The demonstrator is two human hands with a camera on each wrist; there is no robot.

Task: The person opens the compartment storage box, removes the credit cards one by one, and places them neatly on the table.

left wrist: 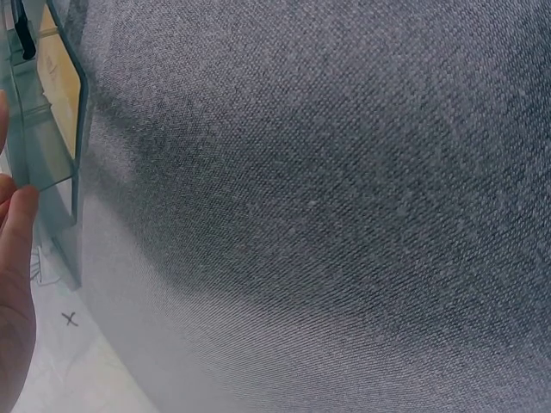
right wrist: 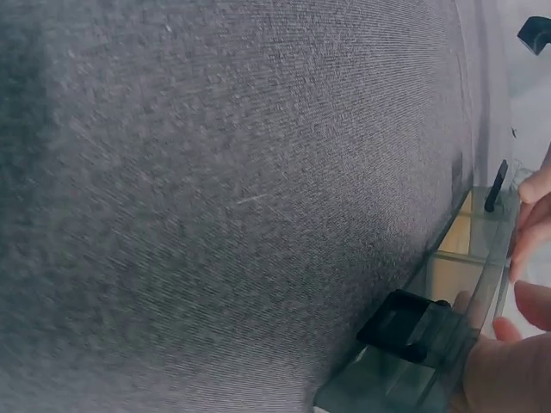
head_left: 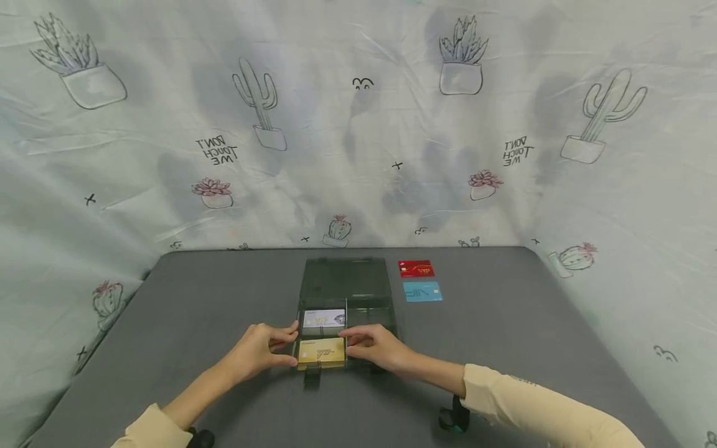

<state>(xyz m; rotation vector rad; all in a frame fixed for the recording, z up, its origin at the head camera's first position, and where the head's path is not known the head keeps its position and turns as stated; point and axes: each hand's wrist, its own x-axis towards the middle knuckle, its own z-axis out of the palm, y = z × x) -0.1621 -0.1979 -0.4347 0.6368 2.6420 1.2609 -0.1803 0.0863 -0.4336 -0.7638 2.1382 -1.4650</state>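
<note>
A grey cloth-covered counter (head_left: 504, 348) carries a translucent dark-green plastic box (head_left: 344, 278), lid laid back; it looks light and stiff, best steadied by its outer walls. The left hand (head_left: 257, 351) touches the box's left edge, fingers loose and grasping nothing. The right hand (head_left: 383, 348) is at the right edge of a gold rectangular plastic card (head_left: 322, 350); whether its fingers pinch that card, I cannot tell. The card lies in the front-left compartment. Likely thin, light, springy and slippery, it suits a hold by 2 opposite edges.
</note>
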